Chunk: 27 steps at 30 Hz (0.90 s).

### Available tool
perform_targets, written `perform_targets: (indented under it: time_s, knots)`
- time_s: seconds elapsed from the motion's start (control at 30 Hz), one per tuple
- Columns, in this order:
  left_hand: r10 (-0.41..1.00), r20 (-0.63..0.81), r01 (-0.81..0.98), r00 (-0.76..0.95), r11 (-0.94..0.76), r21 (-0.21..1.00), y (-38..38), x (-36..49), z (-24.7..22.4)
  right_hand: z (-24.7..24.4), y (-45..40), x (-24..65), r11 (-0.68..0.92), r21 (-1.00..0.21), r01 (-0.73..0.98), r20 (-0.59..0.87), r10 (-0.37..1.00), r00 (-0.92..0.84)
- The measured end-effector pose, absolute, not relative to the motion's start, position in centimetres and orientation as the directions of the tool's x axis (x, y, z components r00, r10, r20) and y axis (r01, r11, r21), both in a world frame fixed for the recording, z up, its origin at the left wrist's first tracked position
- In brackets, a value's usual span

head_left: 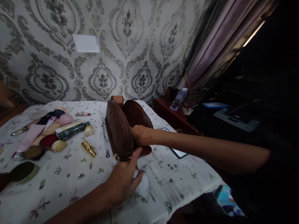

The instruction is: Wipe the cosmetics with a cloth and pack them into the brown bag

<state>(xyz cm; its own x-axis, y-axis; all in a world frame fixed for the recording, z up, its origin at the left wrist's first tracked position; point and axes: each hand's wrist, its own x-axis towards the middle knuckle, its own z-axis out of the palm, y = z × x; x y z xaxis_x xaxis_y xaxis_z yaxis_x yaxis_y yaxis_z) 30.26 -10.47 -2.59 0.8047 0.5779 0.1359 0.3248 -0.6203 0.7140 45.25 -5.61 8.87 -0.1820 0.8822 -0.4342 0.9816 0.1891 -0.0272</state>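
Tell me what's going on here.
A person's right hand reaches into the open brown bag on the patterned cloth, its fingers mostly out of sight, while the left hand is at the bag's near end. A gold tube lies left of the bag, with a cluster of cosmetics farther left. A phone lies to the right, partly hidden by the right forearm.

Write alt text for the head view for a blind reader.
A person's right hand reaches into an open brown bag on a patterned white cloth, the left hand at the bag's near end. Cosmetics and a gold tube lie to the left; the right forearm partly hides a phone.
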Motion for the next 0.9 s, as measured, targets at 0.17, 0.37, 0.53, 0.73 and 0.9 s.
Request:
perform_targets:
  time_s: [0.17,0.37,0.53,0.73,0.9]
  knots:
    - [0.556,0.117,0.332,0.823,-0.638,0.694,-10.3,30.2,-2.4,8.8,-5.5,44.9,0.188,-0.019,0.982,-0.487,0.856,-0.174]
    - [0.556,0.14,0.329,0.819,-0.656,0.679,-10.2,30.2,-2.9,8.4,-5.1,44.5,0.166,0.02,0.986,-0.494,0.859,-0.135]
    - [0.549,0.158,0.322,0.821,-0.673,0.666,-10.1,30.2,-3.2,9.1,-5.0,44.6,0.133,0.051,0.99,-0.485,0.87,-0.092]
    - [0.539,0.187,0.282,0.821,-0.669,0.687,-9.9,30.1,-3.5,12.5,-4.7,45.0,0.183,0.142,0.973,-0.392,0.913,-0.115]
    - [0.536,0.176,0.286,0.826,-0.667,0.688,-9.9,30.1,-3.2,12.2,-4.9,44.8,0.168,0.16,0.973,-0.412,0.907,-0.089]
